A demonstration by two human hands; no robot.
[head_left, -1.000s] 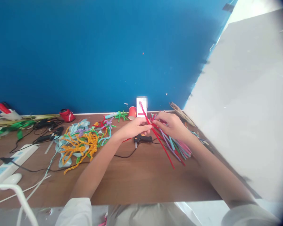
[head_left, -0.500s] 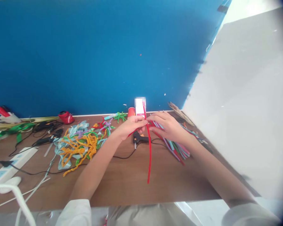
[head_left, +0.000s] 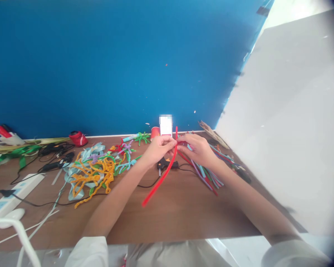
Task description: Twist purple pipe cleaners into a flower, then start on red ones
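My left hand (head_left: 158,148) and my right hand (head_left: 198,148) meet above the brown table (head_left: 167,215), both pinched on a long red pipe cleaner (head_left: 160,181). Its free end slants down to the left over the table. Under my right hand lies a loose bundle of straight pipe cleaners (head_left: 208,172) in pink, purple, blue and red. A black glue gun (head_left: 167,163) with a black cord lies just below my hands.
A tangle of orange, light blue and green pipe cleaners (head_left: 93,170) lies to the left. A white power strip (head_left: 11,198) and cables sit at far left. A red cup (head_left: 155,132) and a white box (head_left: 166,125) stand against the blue wall. A white board (head_left: 289,122) leans at right.
The red pipe cleaner's free end has swung from lower right, through straight down, to lower left. Both hands stayed together at its upper end.
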